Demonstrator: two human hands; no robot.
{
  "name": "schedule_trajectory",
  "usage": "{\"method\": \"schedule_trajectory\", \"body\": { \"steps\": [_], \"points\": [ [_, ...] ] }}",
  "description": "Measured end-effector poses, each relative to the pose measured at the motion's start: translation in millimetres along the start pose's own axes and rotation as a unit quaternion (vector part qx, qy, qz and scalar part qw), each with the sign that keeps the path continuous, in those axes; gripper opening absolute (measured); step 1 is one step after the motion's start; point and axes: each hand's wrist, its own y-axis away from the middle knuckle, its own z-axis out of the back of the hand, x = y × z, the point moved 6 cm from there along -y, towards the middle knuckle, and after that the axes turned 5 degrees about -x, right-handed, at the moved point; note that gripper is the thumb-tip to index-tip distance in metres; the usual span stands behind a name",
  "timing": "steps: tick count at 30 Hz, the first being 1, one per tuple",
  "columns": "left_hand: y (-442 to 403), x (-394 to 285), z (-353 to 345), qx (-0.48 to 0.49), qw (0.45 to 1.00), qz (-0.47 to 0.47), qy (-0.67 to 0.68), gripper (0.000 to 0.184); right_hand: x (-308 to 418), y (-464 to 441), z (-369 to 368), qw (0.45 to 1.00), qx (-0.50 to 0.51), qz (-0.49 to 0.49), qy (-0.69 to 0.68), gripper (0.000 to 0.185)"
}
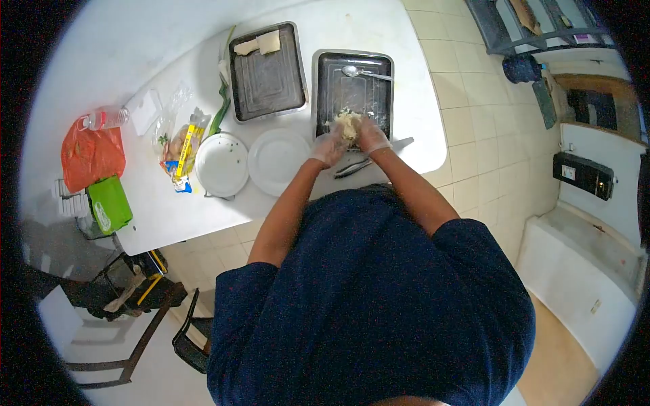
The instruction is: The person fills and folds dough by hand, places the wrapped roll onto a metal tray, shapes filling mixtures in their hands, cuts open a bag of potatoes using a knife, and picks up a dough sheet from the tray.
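White worktop (414,101) supports a dark tray (328,88), likely catching crumbs beneath the gloved left hand (328,148) and right hand (372,137), cupped together around a pale crumbly mass (349,126); beyond them, a spoon (350,71) lies inside, presumably within reach.

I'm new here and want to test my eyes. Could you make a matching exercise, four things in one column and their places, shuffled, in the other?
Things:
1. Spoon
2. Knife
3. Red bag
4. Pale crumbly food

Places:
A. On the table, just on the person's side of the right-hand tray
B. Between the left hand and the right hand
C. At the far end of the right-hand tray
D. At the left, beside the green bag

Right pairs: 1-C, 2-A, 3-D, 4-B
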Motion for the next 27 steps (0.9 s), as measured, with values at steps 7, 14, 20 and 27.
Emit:
{"method": "schedule_trajectory", "body": {
  "steps": [7, 14, 20, 27],
  "points": [
    [22, -19, 26, -0.111, 0.99, -0.038, 0.072, 0.069, -3, 23, 61, 0.955, -0.109, -0.069, -0.265, 0.05],
    [13, 7, 20, -0.257, 0.959, -0.114, -0.038, 0.076, -36, -3, 42, 0.969, -0.058, -0.159, -0.181, 0.041],
    [5, -2, 15, -0.108, 0.988, -0.016, -0.107, 0.084, -13, -26, 19, 0.989, -0.077, 0.019, -0.121, 0.034],
    [6, 16, 7, -0.087, 0.995, -0.043, -0.021, 0.088, 21, -41, 30, 0.995, -0.008, 0.032, -0.094, 0.028]
  ]
}}
